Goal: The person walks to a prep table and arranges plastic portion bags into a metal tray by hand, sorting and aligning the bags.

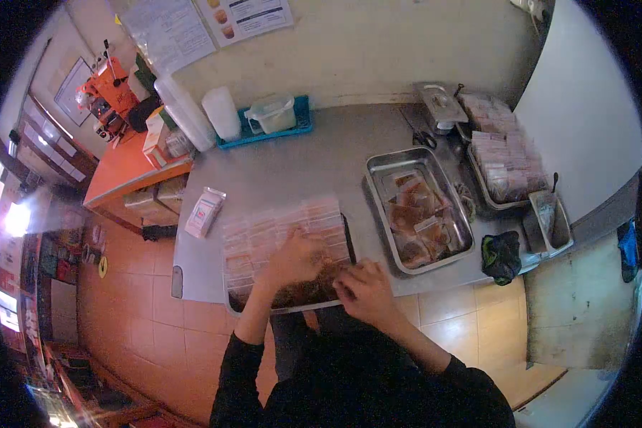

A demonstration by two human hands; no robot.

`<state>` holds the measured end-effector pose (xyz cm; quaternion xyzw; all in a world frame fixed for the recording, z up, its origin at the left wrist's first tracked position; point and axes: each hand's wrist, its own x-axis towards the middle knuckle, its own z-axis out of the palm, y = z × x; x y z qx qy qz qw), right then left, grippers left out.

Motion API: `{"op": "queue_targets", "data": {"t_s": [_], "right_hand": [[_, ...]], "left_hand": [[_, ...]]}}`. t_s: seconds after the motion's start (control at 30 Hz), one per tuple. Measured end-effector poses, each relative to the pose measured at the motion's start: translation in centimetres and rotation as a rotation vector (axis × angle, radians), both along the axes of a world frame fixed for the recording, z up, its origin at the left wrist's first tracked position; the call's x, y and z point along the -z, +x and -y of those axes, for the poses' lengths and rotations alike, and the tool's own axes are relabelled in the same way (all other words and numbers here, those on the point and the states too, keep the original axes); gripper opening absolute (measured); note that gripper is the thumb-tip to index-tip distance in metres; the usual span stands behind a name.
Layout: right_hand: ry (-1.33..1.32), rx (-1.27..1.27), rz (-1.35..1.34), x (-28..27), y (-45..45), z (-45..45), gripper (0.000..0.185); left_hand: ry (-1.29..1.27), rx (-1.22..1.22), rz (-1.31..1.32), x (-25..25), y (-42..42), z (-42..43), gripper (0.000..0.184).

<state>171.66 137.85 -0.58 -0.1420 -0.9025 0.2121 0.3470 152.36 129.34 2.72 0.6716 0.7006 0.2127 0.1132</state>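
My left hand (296, 257) is over a metal tray (287, 311) near the front edge of the table. It is smeared by motion, and its fingers are hard to make out. My right hand (367, 289) is at the tray's right front corner, its fingers pinched together. Between both hands is a brown patch (327, 277), perhaps a filled packet, too blurred to tell. Rows of small flat packets (260, 235) with pale tops fill most of the tray. To the right, a deep steel pan (372, 178) holds loose clear packets with brown contents (414, 214).
A white printed pack (205, 212) lies left of the tray. Behind are a teal tray (303, 128) and a plastic jug (274, 114). At right are scissors (424, 138), more stacked packets (503, 160), a small metal container (549, 221) and a dark cloth (501, 258) at the edge.
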Motion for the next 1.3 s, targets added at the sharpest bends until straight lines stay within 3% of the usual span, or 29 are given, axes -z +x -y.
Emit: {"op": "queue_targets", "data": {"t_s": [0.07, 0.17, 0.7, 0.8, 0.97, 1.17, 1.3], "right_hand": [[-0.013, -0.224, 0.079, 0.8, 0.4, 0.4, 0.011], [0.048, -0.282, 0.13, 0.7, 0.5, 0.6, 0.011], [0.044, -0.226, 0.26, 0.6, 0.6, 0.5, 0.027], [0.082, -0.263, 0.264, 0.0, 1.0, -0.2, 0.021], [-0.071, -0.326, 0.207, -1.2, 1.5, -1.9, 0.017], [-0.018, -0.313, 0.174, -1.7, 1.7, -2.7, 0.012], [-0.085, -0.157, 0.155, -1.8, 2.6, -5.3, 0.009]], "left_hand": [[-0.002, 0.031, 0.062, 0.2, -0.6, -0.4, 0.009], [-0.019, 0.049, 0.085, 0.6, -0.8, -0.8, 0.008], [0.05, 0.04, -0.054, 0.3, -0.7, -0.8, 0.004], [0.067, 0.013, -0.05, -0.1, 0.0, -0.3, 0.006], [0.089, -0.022, -0.058, -0.4, 0.5, 0.4, 0.011], [0.168, -0.067, -0.029, -1.1, 0.4, 1.0, 0.02], [0.162, -0.083, -0.076, -1.6, 0.2, 1.4, 0.02]]}}
